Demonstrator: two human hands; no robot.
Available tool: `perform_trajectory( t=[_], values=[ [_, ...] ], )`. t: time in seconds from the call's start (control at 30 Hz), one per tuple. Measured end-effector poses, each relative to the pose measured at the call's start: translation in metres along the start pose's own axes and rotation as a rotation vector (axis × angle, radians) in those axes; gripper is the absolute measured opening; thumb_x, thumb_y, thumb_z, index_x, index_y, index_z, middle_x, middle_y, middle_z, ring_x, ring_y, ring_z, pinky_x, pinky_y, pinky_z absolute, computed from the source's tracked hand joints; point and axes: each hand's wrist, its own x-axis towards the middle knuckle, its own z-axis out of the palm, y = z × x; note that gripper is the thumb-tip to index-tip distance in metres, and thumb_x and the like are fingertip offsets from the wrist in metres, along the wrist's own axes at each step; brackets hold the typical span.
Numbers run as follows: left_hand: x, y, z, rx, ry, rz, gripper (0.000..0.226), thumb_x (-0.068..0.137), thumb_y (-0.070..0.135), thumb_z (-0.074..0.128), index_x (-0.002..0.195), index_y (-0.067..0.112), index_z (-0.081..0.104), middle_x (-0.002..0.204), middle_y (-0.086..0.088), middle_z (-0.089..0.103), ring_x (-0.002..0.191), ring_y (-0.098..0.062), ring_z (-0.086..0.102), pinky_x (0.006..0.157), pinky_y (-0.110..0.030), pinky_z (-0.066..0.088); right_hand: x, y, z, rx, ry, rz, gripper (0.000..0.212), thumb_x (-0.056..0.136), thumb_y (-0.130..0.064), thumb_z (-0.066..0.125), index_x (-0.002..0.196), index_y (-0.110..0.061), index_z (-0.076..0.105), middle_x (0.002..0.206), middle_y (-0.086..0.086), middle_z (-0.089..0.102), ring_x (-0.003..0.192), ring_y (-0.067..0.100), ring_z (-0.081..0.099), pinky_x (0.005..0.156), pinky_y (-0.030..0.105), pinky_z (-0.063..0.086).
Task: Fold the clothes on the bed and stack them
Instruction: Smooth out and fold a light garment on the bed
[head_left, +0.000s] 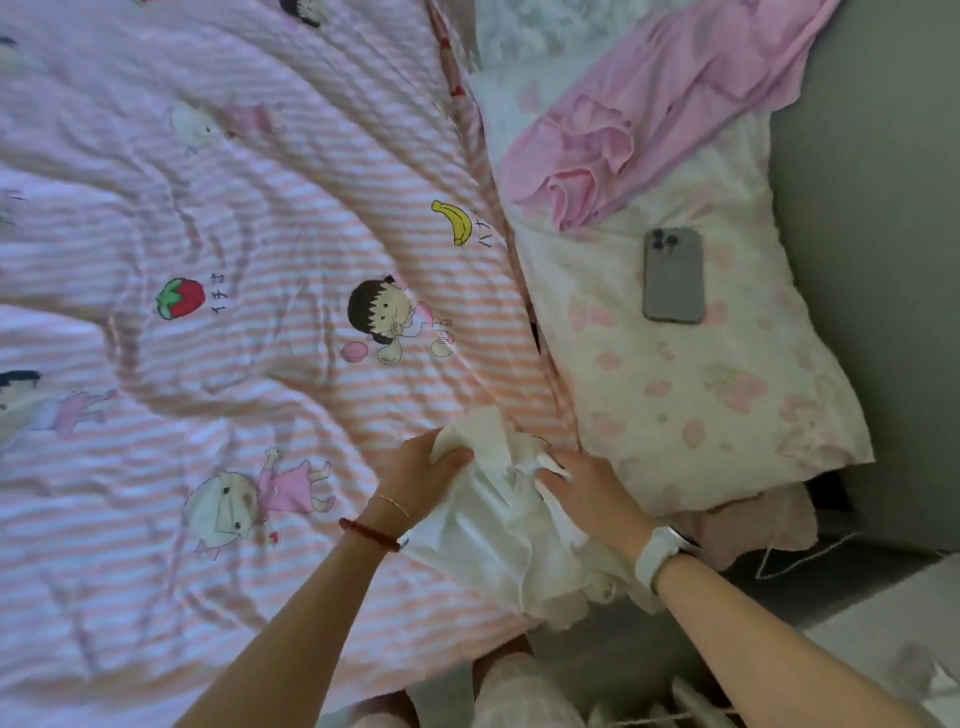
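A crumpled white garment (498, 519) lies at the near edge of the bed, on the pink-and-white striped quilt (234, 208) printed with cartoon children, a strawberry and a banana. It sits right between the person's two hands, bunched up and unfolded, with a frilled hem hanging over the bed's edge toward the floor.

The left hand (421, 478) is at the garment's upper left corner, fingers curled round a fold of the white cloth and gripping it. A red bead bracelet and a thin chain sit on that wrist. The right hand (587, 493) lies on the garment's right side, just beside the pillow; its fingertips pinch a small flap of the fabric, while the palm rests flat over the cloth. A white watch band circles that wrist.

Right of the quilt lies a floral pillow (701, 405) with a grey phone (674, 275) face down on it. A loose pink garment (649, 104) is draped across the top of the pillow, well apart from both hands.
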Motion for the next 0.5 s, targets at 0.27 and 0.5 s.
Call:
perform_trajectory(
  t=[0.27,0.5],
  values=[
    [-0.058,-0.010,-0.184,-0.180,0.690,-0.033,0.004,0.086,0.010,0.062,0.082,0.009,0.063,0.072,0.000,0.058,0.073,-0.018,0.052,0.056,-0.019,0.037,0.033,-0.246,-0.014,0.118,0.167,-0.518,0.023,0.088,-0.008,0.060,0.109,-0.003,0.065,0.104,0.013,0.067,0.097,0.024,0.059,0.069,0.016,0.033],
    [-0.075,-0.068,-0.344,-0.222,0.917,-0.251,0.060,0.082,0.029,0.067,0.133,0.013,0.041,0.125,-0.016,0.051,0.123,-0.031,0.044,0.094,-0.035,0.037,0.050,-0.411,0.048,0.058,0.067,-0.789,0.066,0.089,-0.002,0.053,0.146,-0.016,0.023,0.152,0.010,0.020,0.138,0.022,0.024,0.105,0.024,0.029]
  ],
)
